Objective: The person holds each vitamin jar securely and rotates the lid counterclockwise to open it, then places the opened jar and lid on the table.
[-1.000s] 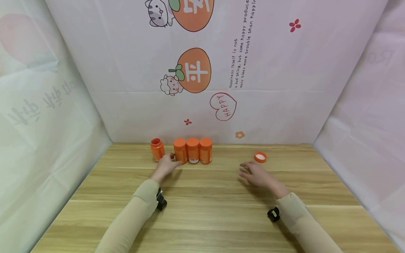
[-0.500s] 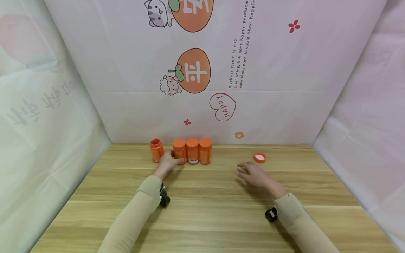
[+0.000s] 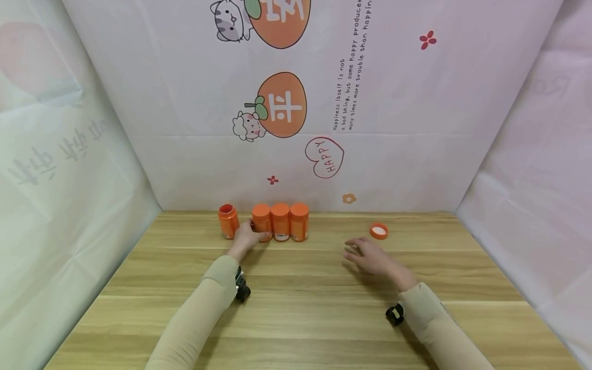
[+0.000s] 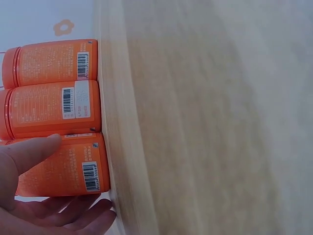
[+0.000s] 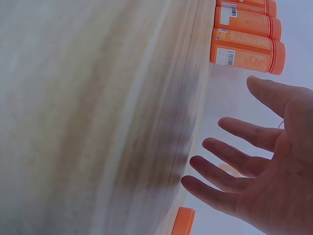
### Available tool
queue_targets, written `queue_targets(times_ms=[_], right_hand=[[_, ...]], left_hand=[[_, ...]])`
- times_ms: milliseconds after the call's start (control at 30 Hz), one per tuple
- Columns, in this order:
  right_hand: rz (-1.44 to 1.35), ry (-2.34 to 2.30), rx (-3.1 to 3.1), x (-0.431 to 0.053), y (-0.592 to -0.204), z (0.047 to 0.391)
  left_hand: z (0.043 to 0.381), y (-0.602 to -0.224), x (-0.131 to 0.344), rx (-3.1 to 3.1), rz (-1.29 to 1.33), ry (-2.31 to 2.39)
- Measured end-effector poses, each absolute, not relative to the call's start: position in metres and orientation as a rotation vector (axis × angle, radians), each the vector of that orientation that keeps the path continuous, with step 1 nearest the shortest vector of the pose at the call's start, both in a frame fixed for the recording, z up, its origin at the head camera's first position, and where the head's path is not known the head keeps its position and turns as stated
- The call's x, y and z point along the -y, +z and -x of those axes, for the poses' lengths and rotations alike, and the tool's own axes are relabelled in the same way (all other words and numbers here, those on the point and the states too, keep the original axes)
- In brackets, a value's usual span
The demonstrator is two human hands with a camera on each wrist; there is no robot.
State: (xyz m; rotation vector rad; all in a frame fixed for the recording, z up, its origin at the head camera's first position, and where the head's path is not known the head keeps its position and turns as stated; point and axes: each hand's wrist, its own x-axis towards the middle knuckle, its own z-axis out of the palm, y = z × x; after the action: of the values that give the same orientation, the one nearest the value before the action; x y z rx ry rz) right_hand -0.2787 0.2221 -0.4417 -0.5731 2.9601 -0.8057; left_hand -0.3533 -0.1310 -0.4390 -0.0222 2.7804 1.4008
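Three capped orange bottles stand side by side by the back wall in the head view: a left one (image 3: 261,216), a middle one (image 3: 280,222) and a right one (image 3: 299,222). My left hand (image 3: 245,239) holds the left one, thumb across its front and fingers on its outer side, as the left wrist view of the bottle (image 4: 68,169) shows. Left of that hand stands an uncapped orange bottle (image 3: 228,225). My right hand (image 3: 371,256) hovers with spread fingers, holding nothing. Just behind it lies an orange lid (image 3: 379,231), white inside facing up.
The wood-grain table (image 3: 296,308) runs up to a white printed back sheet (image 3: 393,169). White sheets also hang at the left (image 3: 83,195) and right (image 3: 518,205). A black wrist camera (image 3: 242,288) sits under the left cuff, another (image 3: 395,314) by the right.
My left hand has shifted slightly right and its thumb now lies on the front of the left capped bottle. The right hand has drifted a little left. Bottles and lid stay put.
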Motion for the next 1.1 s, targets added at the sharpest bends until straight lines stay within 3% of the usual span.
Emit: queue_targets(times_ms=[1100], right_hand=[[0.548, -0.823, -2.943, -0.2215, -0.4402, 0.2753]], left_hand=[[0.3459, -0.4374, 0.1371, -2.734, 0.097, 1.529]])
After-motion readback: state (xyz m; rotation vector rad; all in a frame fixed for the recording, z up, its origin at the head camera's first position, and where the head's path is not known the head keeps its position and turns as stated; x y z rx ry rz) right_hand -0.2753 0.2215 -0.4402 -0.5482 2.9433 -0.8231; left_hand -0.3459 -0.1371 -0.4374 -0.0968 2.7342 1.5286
